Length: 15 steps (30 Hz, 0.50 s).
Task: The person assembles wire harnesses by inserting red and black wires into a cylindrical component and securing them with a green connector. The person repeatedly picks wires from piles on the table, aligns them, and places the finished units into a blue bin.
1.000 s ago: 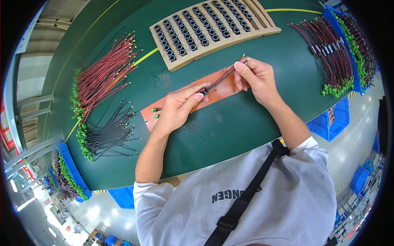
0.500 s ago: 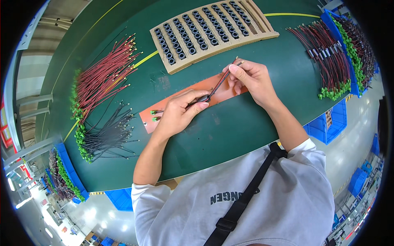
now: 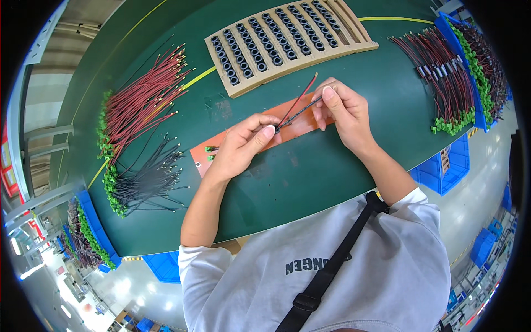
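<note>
My left hand (image 3: 243,144) pinches a small black ring at the near end of a red wire (image 3: 300,97) and a black wire (image 3: 301,110). My right hand (image 3: 340,108) grips the black wire near its far end, between thumb and forefinger. The red wire's tip sticks up free beyond the fingers. Both hands hover over an orange mat (image 3: 235,146) on the green table (image 3: 310,171). A small green connector (image 3: 210,149) lies on the mat by my left wrist.
A tan tray (image 3: 354,36) with rows of black rings lies at the far side. Red wires (image 3: 144,102) and black wires (image 3: 146,180) with green connectors lie at the left. Finished wire bundles (image 3: 442,77) lie at the right beside a blue bin (image 3: 487,61). Blue crates (image 3: 437,171) stand below the table edge.
Both hands have shifted slightly, and the wire pair now points more steeply away from me. The red wire's tip has come free above my right fingers.
</note>
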Motion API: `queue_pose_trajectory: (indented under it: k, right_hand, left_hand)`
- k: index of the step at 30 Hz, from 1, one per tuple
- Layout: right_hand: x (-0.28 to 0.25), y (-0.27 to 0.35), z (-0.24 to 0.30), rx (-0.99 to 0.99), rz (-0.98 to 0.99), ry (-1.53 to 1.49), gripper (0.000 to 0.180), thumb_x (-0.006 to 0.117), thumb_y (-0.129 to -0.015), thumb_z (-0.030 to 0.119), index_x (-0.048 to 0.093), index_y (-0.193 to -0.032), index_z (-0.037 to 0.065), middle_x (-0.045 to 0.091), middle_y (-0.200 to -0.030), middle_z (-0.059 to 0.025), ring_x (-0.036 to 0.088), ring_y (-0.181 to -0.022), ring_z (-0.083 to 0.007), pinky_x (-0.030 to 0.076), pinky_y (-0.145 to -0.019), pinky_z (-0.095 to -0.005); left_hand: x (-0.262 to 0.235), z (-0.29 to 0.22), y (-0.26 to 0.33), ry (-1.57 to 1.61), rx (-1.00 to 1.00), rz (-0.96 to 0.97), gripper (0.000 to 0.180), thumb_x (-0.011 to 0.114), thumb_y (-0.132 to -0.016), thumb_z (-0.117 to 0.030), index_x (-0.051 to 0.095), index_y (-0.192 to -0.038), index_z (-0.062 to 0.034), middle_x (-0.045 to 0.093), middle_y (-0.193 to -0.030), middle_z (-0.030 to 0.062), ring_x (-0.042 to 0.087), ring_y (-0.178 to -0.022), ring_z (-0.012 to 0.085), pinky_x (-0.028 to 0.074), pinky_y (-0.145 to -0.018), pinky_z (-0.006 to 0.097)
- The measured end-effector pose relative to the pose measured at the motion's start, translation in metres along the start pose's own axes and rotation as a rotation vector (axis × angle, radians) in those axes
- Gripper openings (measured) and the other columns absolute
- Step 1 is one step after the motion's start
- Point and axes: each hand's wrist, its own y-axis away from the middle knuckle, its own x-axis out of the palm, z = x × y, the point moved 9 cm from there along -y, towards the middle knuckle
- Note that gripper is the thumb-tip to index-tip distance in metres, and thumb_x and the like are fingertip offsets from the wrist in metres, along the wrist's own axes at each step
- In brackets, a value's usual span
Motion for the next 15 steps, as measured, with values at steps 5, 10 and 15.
queue_pose_trajectory:
  k: [5,10,15]
  right_hand:
    - [0.021,0.002,0.014,0.01,0.057,-0.31,0.033,0.05,-0.112,0.028,0.066,-0.1,0.001,0.067,-0.09,-0.0079,0.062,-0.073,-0.0117,0.052,-0.062,-0.0251]
    - [0.022,0.008,0.004,-0.019,0.222,-0.257,0.034,0.051,-0.111,0.029,0.067,-0.1,0.001,0.069,-0.091,-0.0082,0.061,-0.073,-0.0118,0.051,-0.062,-0.0256]
    - [0.004,-0.002,-0.01,0.109,0.009,-0.204,0.032,0.054,-0.11,0.029,0.068,-0.103,0.001,0.069,-0.09,-0.0065,0.06,-0.071,-0.0091,0.049,-0.06,-0.0229]
  left_hand:
    - [-0.008,0.01,0.0,0.064,-0.084,-0.015,0.039,0.055,-0.11,-0.028,0.068,-0.132,0.0016,0.065,-0.092,0.0011,0.057,-0.084,0.0092,0.047,-0.076,0.025]
    - [-0.007,0.004,0.0,0.05,-0.042,-0.006,0.039,0.055,-0.109,-0.026,0.068,-0.13,0.004,0.067,-0.094,0.0036,0.056,-0.081,0.0094,0.046,-0.072,0.025]
    - [0.006,-0.004,0.001,-0.18,0.038,0.042,0.036,0.059,-0.107,-0.022,0.068,-0.129,0.0042,0.069,-0.096,0.006,0.06,-0.087,0.0121,0.05,-0.079,0.027]
